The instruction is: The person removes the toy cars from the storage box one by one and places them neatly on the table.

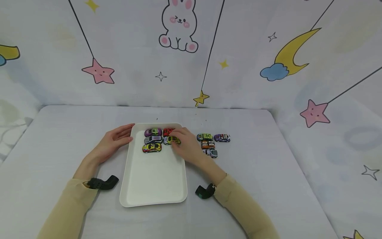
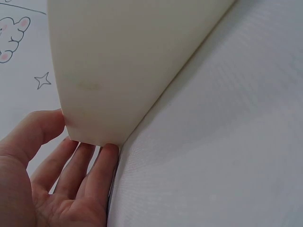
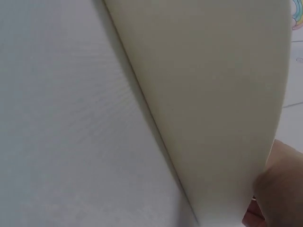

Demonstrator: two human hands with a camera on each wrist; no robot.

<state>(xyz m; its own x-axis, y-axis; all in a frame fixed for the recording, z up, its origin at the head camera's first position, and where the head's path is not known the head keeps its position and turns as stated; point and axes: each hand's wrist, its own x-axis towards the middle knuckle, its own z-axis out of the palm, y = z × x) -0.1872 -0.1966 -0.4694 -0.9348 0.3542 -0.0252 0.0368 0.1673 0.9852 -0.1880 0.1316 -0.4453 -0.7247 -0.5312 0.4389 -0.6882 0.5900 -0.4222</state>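
A white tray [image 1: 153, 186] lies on the table with small toy cars at its far end. My left hand [image 1: 114, 141] rests against the tray's left side. In the left wrist view the thumb [image 2: 40, 132] is at the rim and the extended fingers [image 2: 102, 175] touch the wall. My right hand [image 1: 188, 146] reaches over the right rim and pinches a yellow-green toy car [image 1: 169, 140]. Close behind it is a red toy car [image 1: 168, 131], partly hidden by the fingers. A purple [image 1: 153, 132], a silver-violet [image 1: 153, 139] and a yellow-red toy car [image 1: 152, 147] form a column on the left.
Right of the tray, on the white tablecloth [image 1: 253, 186], sit a green toy car [image 1: 204, 137], an orange one [image 1: 208, 145], a silver one [image 1: 211, 153] and a purple-white one [image 1: 222, 138]. Behind the table hangs a patterned cloth [image 1: 134, 43].
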